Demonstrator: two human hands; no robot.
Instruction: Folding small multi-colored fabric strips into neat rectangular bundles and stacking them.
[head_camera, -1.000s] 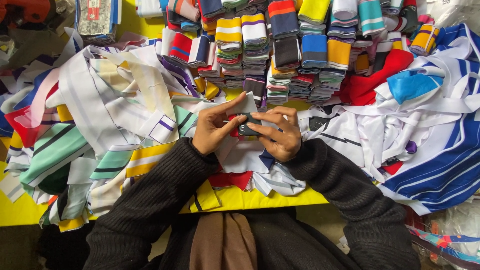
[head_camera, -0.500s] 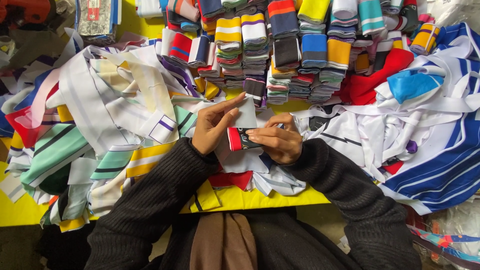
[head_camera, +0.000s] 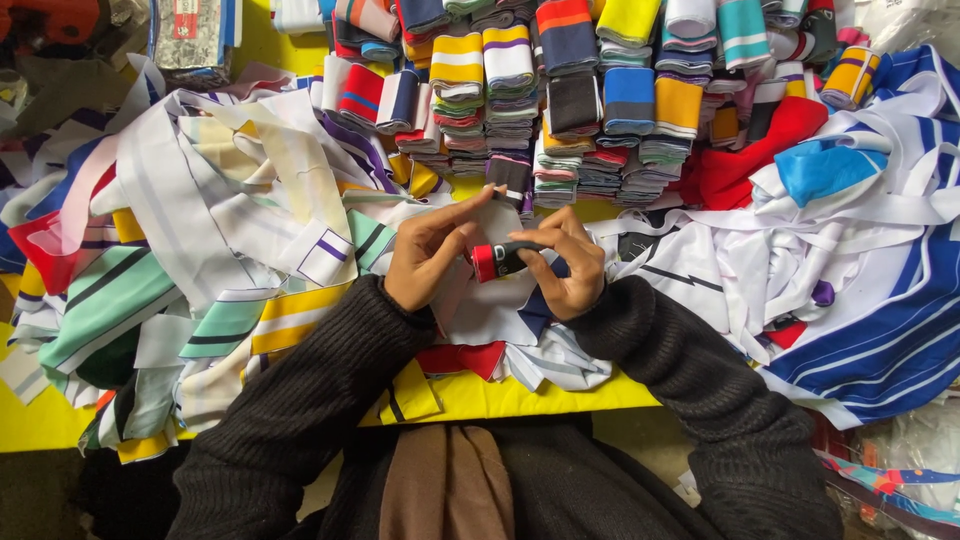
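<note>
Small red-and-black knit fabric strip (head_camera: 497, 261), flat half a second ago, now rolled, long axis left-right; left hand (head_camera: 425, 255) pinches red end, right hand (head_camera: 562, 265) grips dark end, above white cloth pile (head_camera: 480, 310).

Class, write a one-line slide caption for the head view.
Both hands, left and right, fold a red-black knit strip amid fabric piles on a yellow table.
</note>
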